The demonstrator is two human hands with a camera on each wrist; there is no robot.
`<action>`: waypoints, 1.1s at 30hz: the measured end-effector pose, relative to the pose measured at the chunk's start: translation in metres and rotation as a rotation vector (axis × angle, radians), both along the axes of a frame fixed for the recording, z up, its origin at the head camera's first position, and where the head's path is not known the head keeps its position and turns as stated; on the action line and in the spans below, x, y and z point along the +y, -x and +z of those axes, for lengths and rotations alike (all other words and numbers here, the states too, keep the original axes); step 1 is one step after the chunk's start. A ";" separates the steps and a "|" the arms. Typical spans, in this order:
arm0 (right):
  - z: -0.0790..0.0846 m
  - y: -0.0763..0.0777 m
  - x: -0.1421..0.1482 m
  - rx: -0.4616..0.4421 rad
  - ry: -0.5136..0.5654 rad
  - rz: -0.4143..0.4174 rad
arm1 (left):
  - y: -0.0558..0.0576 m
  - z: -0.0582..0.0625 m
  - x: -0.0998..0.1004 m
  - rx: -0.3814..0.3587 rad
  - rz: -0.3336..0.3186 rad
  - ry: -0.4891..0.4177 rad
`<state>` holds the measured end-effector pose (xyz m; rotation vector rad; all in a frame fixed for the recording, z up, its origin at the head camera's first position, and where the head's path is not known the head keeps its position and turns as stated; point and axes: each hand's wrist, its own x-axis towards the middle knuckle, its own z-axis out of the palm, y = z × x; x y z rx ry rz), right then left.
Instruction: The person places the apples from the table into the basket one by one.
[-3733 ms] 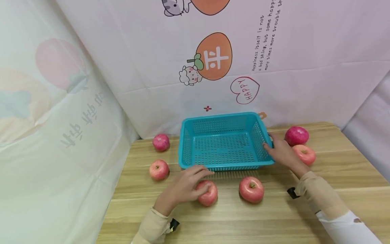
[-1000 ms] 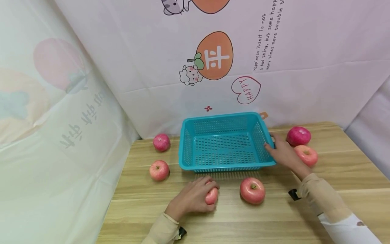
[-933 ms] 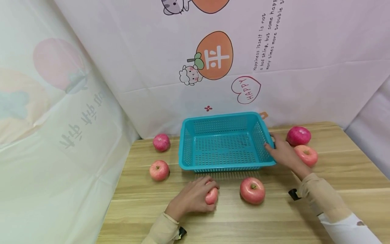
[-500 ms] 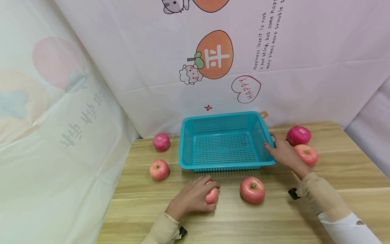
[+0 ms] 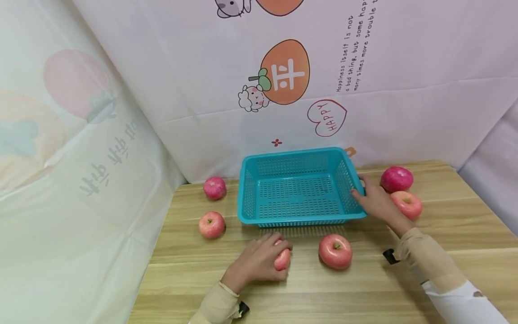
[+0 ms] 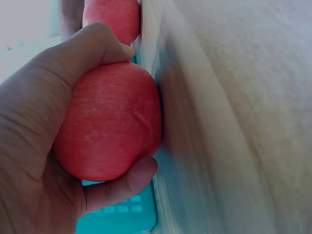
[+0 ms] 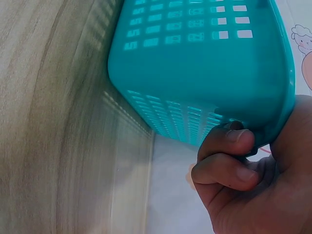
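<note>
My left hand (image 5: pixel 261 261) grips an apple (image 6: pixel 109 122) in front of the basket, thumb on one side and a finger curled on the other. Part of that apple is hidden under the hand in the head view. With my right hand (image 5: pixel 374 198) I hold the right rim of a teal plastic basket (image 5: pixel 299 222); in the right wrist view the fingers (image 7: pixel 226 170) curl under the rim. Nothing lies inside the basket. A large apple (image 5: pixel 335 251) rests on the table between the two hands, just in front of the basket.
Left of the basket lie a magenta round fruit (image 5: pixel 214 188) and an apple (image 5: pixel 212 225). Beyond my right wrist are another magenta fruit (image 5: pixel 396 179) and an apple (image 5: pixel 406 204). A printed cloth (image 5: pixel 202 139) hangs behind the wooden table (image 5: pixel 307 301).
Since the earliest frame my left hand has gone from hovering over the apple with spread fingers to gripping it. The right hand and basket have stayed nearly in place.
</note>
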<state>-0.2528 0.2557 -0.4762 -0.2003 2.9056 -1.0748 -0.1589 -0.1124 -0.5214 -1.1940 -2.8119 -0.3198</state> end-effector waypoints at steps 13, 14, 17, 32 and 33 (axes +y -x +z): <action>-0.001 0.002 0.001 0.001 0.006 -0.001 | -0.003 0.006 0.001 0.007 -0.011 -0.004; -0.001 0.002 0.000 -0.001 0.004 -0.001 | -0.003 0.008 0.001 0.011 -0.011 -0.008; 0.000 0.001 0.000 -0.007 -0.002 -0.002 | -0.003 0.013 0.000 0.014 -0.010 -0.014; 0.000 0.001 0.000 0.002 0.000 0.003 | -0.009 0.040 0.001 0.007 0.008 -0.011; 0.000 0.001 0.000 0.002 0.001 0.004 | -0.009 0.042 0.002 0.008 0.007 -0.014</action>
